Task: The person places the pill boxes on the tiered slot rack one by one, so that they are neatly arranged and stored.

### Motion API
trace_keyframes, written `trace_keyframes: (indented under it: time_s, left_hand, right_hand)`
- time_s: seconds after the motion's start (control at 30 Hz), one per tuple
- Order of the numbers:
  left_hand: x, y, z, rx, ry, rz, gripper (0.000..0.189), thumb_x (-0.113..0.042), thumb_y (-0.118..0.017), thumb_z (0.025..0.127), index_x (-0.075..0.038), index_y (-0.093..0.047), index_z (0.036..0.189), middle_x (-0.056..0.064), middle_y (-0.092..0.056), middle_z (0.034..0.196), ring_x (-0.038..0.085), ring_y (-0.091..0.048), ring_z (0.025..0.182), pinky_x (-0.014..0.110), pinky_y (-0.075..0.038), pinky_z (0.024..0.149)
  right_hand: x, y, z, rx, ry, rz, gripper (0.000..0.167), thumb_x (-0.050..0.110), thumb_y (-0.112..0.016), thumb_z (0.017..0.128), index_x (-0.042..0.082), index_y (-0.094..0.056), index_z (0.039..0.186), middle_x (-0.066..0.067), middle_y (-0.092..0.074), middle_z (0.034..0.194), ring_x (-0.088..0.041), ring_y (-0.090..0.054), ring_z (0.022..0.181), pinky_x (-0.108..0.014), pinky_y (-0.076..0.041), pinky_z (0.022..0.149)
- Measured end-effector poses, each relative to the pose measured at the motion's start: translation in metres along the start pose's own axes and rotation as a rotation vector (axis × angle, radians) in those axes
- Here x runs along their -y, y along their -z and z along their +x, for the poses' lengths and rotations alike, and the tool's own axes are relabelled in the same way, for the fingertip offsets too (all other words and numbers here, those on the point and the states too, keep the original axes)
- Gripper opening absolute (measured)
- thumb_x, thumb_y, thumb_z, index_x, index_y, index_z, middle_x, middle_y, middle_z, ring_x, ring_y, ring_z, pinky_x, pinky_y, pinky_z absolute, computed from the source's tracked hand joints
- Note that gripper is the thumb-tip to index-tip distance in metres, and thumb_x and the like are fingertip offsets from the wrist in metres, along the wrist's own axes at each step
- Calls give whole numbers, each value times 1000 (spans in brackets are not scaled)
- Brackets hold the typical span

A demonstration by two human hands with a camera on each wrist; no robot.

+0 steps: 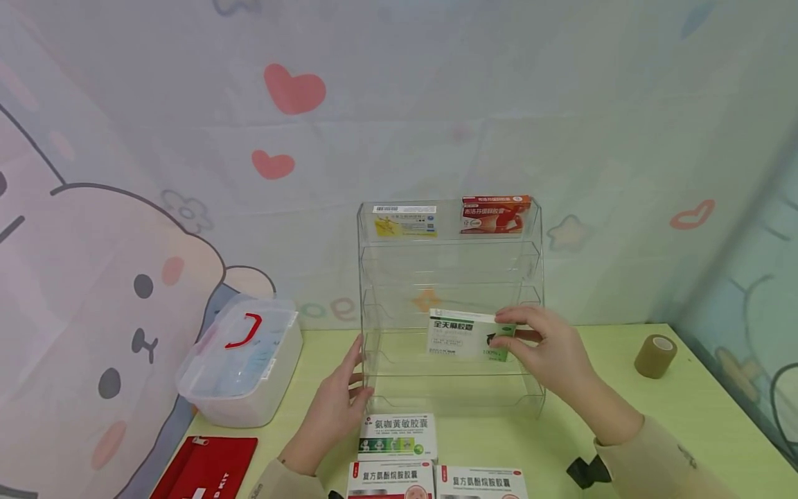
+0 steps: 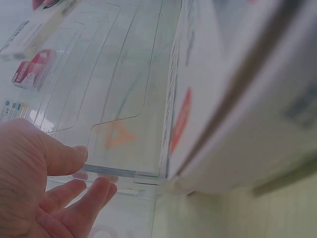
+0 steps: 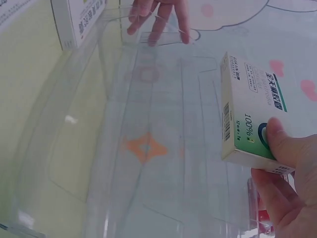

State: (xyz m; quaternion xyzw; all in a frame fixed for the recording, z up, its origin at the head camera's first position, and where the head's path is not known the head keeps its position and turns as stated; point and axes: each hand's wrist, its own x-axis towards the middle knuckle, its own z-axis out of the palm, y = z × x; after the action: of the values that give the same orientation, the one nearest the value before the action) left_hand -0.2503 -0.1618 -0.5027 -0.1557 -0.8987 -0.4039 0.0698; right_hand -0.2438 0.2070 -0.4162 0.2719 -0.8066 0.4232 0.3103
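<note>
A clear plastic tiered rack (image 1: 445,384) stands on the table. My right hand (image 1: 548,346) pinches a white and green medicine box (image 1: 458,336) by its right end, in front of the rack's middle tiers. The right wrist view shows the thumb on the printed face of this box (image 3: 247,99) and fingers behind it. At the rack's left side panel, my left hand (image 1: 337,398) holds the edge. In the left wrist view the thumb and fingers (image 2: 52,153) lie on either side of that panel. A yellow and white box (image 1: 405,223) and a red box (image 1: 497,216) sit in the top tier.
White medicine boxes (image 1: 397,436) lie before the rack, two more (image 1: 481,482) at the frame's bottom edge. To the left are a lidded white case (image 1: 249,388) and a red pouch (image 1: 212,461). A brown tape roll (image 1: 653,360) stands at right.
</note>
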Motion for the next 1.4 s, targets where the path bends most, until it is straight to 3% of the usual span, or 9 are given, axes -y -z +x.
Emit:
trace_keyframes:
  time_s: [0.2, 0.43, 0.57, 0.97, 1.2, 1.4]
  left_hand:
    - [0, 1, 0, 2, -6, 3, 100, 1, -73, 102, -23, -14, 179, 19, -56, 165, 38, -75, 130, 43, -66, 106]
    - [0, 0, -1, -3, -20, 6, 99, 3, -73, 102, -21, -16, 179, 22, -55, 165, 39, -75, 129, 43, -67, 104]
    - [1, 0, -2, -3, -27, 4, 98, 5, -72, 101, -20, -16, 179, 24, -54, 165, 39, -74, 128, 41, -68, 103]
    - [2, 0, -1, 1, -27, 7, 99, 5, -73, 101, -20, -16, 179, 24, -54, 165, 40, -74, 129, 41, -68, 103]
    - [0, 0, -1, 3, -23, 3, 99, 5, -72, 101, -21, -16, 179, 23, -55, 165, 40, -74, 129, 42, -68, 103]
    - [0, -1, -1, 0, -22, 0, 100, 4, -73, 101, -22, -16, 179, 22, -55, 165, 38, -75, 129, 43, -68, 104]
  right_hand:
    - [5, -4, 33, -48, 57, -26, 37, -8, -95, 77, 3, -81, 109, -9, -79, 114, -1, -72, 105, -11, -65, 87]
    - [8, -13, 65, -87, 69, -31, 32, -5, -93, 81, 0, -79, 109, -13, -76, 117, -24, -75, 107, -9, -63, 91]
    - [9, -19, 82, -117, 59, -29, 30, -3, -92, 83, -2, -78, 110, -16, -75, 119, -31, -74, 110, -9, -62, 92]
    - [9, -35, 119, -138, 20, -70, 28, 3, -93, 86, -2, -78, 109, -15, -75, 121, -31, -76, 111, -41, -71, 94]
    - [11, -45, 128, -98, -41, -83, 25, 6, -90, 90, -1, -77, 111, -16, -72, 124, -31, -74, 115, -41, -70, 98]
    - [5, -55, 133, -40, -53, -167, 24, 13, -88, 94, 4, -76, 113, -11, -72, 123, -28, -74, 110, -40, -70, 98]
